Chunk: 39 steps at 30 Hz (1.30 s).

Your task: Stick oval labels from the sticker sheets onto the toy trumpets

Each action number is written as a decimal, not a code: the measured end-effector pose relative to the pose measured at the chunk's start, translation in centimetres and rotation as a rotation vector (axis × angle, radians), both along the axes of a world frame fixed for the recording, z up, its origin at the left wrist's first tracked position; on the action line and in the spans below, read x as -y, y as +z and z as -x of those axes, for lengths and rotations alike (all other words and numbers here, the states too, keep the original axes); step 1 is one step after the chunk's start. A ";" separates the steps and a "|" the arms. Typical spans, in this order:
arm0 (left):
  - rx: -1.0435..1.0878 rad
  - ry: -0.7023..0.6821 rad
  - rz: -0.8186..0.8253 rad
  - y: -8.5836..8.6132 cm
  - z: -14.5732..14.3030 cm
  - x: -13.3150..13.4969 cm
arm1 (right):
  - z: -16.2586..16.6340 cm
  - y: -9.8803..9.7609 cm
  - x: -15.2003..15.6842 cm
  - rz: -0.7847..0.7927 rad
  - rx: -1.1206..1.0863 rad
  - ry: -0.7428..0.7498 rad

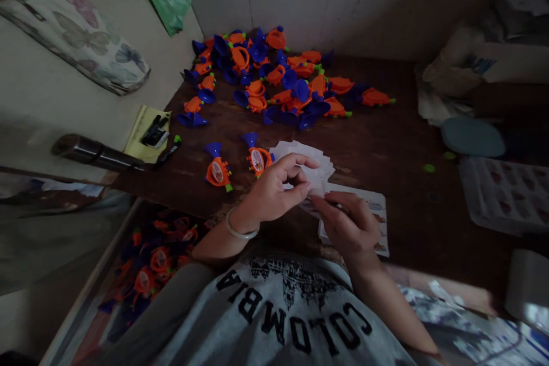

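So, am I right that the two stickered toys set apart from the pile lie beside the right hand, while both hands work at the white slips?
Not quite. The head view shows the two stickered toys beside the left hand, not the right hand. The rest holds: both hands are at the white slips, which lie over a sticker sheet.
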State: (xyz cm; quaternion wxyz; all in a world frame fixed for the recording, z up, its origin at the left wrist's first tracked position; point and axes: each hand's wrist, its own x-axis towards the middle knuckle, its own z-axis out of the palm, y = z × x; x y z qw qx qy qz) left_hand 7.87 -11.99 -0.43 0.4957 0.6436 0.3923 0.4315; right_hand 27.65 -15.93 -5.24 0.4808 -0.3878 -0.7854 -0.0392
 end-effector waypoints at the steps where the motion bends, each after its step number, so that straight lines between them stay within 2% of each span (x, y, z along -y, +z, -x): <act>1: -0.012 0.025 -0.017 0.0 0.2 -0.1 | -0.3 0.2 0.3 -0.014 0.020 0.032; 5: -0.075 0.174 -0.063 -0.1 0.8 -0.8 | -1.2 2.1 1.1 0.080 0.001 0.226; 8: -0.036 0.112 -0.059 -0.2 0.7 -1.2 | -1.4 2.9 0.6 0.176 -0.067 0.124; 11: 0.020 0.080 -0.058 -0.5 0.3 -1.4 | -1.1 2.4 -0.3 0.303 -0.066 0.071; 14: -0.085 0.082 -0.117 -0.8 0.1 -1.4 | -0.8 1.4 -0.7 0.371 -0.116 0.116; 16: -0.190 0.037 -0.174 -0.9 0.2 -1.5 | -0.5 1.1 -0.5 0.405 -0.145 0.110; 21: -0.292 -0.049 -0.220 -0.7 0.4 -1.6 | -0.1 1.6 0.0 0.539 -0.115 0.043; 26: -0.227 -0.042 -0.189 -1.1 0.1 -1.8 | -0.1 0.9 -0.1 0.374 -0.084 0.058; 30: -0.196 -0.023 -0.113 -1.9 -0.6 -2.4 | -0.9 -1.4 -0.1 0.232 -0.088 0.055; 33: -0.193 0.051 -0.093 -2.8 -0.9 -3.4 | -1.6 -3.0 0.0 0.227 -0.027 0.073; 36: -0.202 0.051 -0.132 -3.7 -1.3 -5.1 | -1.9 -3.5 0.3 0.222 0.001 0.039; 39: -0.365 0.041 -0.242 -4.7 -2.4 -7.6 | -1.8 -3.0 1.0 0.102 -0.012 0.009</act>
